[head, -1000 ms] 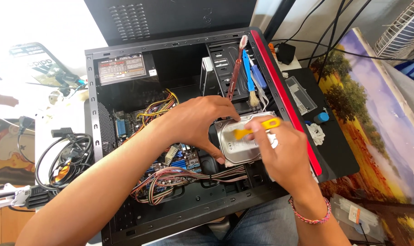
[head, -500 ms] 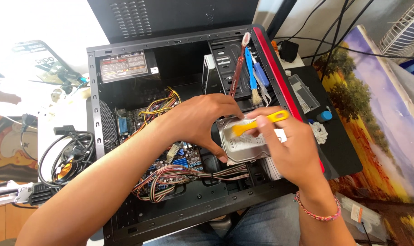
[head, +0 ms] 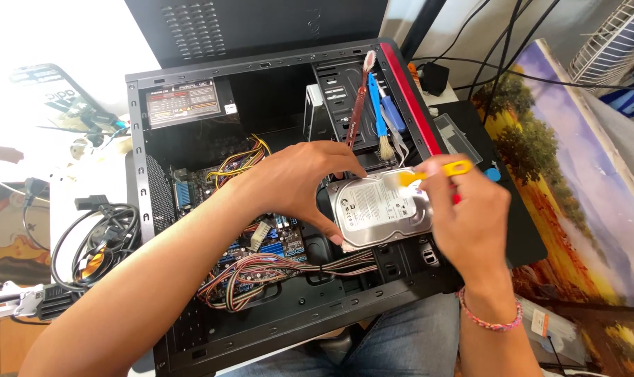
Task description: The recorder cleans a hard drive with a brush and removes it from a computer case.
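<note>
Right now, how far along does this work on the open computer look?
Done: the computer case lies on its side with its side panel off. In hand: the left hand grips a silver hard drive over the drive bay, while the right hand holds a yellow-handled tool at its edge. Left: the drive is not seated in a bay, and the cable bundle lies loose across the motherboard.

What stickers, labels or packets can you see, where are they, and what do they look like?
Hard drive label: white rectangle on the silver drive between left hand and right hand.
Power supply label: pale rectangle with reddish blocks, top left corner inside the black computer case.
Dark printed package: upper left, outside the case.
Clear packet, orange tag: bottom right.
</note>
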